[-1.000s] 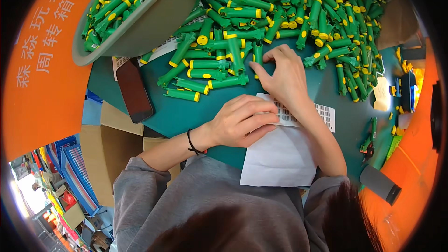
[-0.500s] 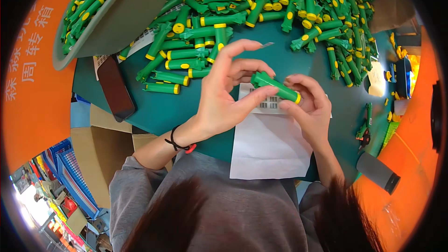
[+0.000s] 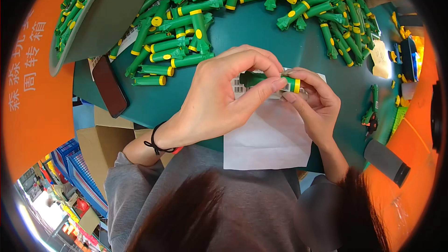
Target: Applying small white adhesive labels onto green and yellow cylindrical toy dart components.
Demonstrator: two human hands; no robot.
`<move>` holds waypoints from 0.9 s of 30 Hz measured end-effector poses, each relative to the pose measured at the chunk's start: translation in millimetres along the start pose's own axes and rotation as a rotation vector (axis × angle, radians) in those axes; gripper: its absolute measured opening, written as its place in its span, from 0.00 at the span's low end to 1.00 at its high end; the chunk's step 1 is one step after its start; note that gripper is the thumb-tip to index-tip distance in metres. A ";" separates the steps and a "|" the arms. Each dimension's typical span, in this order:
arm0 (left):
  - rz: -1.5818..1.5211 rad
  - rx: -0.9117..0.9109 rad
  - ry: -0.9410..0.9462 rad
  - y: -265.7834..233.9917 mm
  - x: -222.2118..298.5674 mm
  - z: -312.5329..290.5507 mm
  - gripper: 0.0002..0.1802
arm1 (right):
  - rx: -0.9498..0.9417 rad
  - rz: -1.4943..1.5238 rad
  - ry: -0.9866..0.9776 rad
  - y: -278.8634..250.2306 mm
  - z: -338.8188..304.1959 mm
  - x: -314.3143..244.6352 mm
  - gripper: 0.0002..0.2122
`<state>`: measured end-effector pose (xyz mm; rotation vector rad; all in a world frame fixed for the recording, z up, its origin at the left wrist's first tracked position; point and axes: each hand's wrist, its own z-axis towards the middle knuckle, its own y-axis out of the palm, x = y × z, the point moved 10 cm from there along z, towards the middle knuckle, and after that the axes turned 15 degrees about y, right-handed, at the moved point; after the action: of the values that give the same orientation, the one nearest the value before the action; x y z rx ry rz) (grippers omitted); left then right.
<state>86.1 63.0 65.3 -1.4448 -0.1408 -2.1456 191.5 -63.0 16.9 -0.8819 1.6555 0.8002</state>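
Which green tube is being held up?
The green-and-yellow tube over the white label sheet, held between the left grip and right grip. The other tubes rest on the green table or in the grey tub.

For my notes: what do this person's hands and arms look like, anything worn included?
The left hand and right hand are both ungloved. The left wrist wears a thin black knotted cord, with a small red piece beside it; the right wrist shows nothing worn. Loose grey sleeves leave both forearms uncovered.

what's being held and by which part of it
A green tube, in both hands: the right hand at its yellow-banded end, the left hand by thumb and fingers along its body.
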 end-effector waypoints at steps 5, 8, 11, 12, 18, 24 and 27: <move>-0.029 -0.028 -0.061 6.8 -1.0 -2.4 0.04 | -0.029 -0.045 -0.075 4.4 -4.2 -9.7 0.19; -0.014 -0.023 -0.032 7.2 1.4 -2.9 0.04 | -0.022 -0.051 -0.072 4.7 -5.9 -11.5 0.19; 0.003 -0.017 -0.023 7.8 2.4 -4.3 0.04 | -0.021 -0.052 -0.068 5.3 -7.7 -11.9 0.19; 0.003 -0.017 -0.022 8.3 2.1 -4.7 0.04 | -0.018 -0.046 -0.063 5.1 -8.4 -11.8 0.19; 0.016 -0.007 0.003 9.0 4.4 -4.9 0.04 | -0.026 -0.038 -0.081 5.0 -9.7 -12.2 0.19; 0.043 0.000 0.014 10.7 3.3 -3.7 0.05 | -0.032 0.037 -0.019 5.0 -8.6 -7.7 0.18; -0.068 0.127 -0.114 1.4 -7.6 -2.0 0.05 | -0.075 -0.082 -0.109 2.3 -10.2 -12.6 0.19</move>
<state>87.3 64.0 57.4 -1.5070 -0.3666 -2.0668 186.9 -68.5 31.6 -0.9360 1.4934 0.8441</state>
